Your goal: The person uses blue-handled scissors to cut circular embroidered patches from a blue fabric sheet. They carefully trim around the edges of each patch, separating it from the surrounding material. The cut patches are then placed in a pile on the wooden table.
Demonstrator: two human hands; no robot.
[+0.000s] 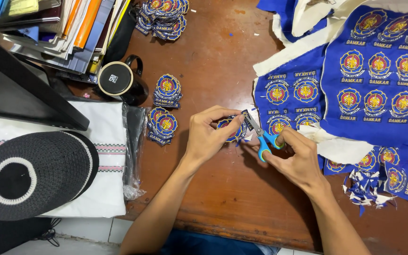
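Head view: left hand (208, 134) pinches embroidered patch (232, 128), fingers closed on it; patch round, blue with gold-red emblem, at frame centre above counter (223, 189). Right hand (298, 158) grips blue-handled scissors (259, 134), fingers through loops, blades at patch's 3 o'clock edge. Uncut patch sheet (378, 80) at 2 o'clock, close. Offcuts (367, 189) at 4 o'clock. Bare counter at 6 o'clock up to its front edge.

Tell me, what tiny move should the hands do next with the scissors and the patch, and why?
Probably a small snip. The right hand holds the blue-handled scissors with the blades open at the edge of the blue patch, which the left hand pinches. A bit of spare cloth seems to stick out there, so closing the blades would likely trim it.
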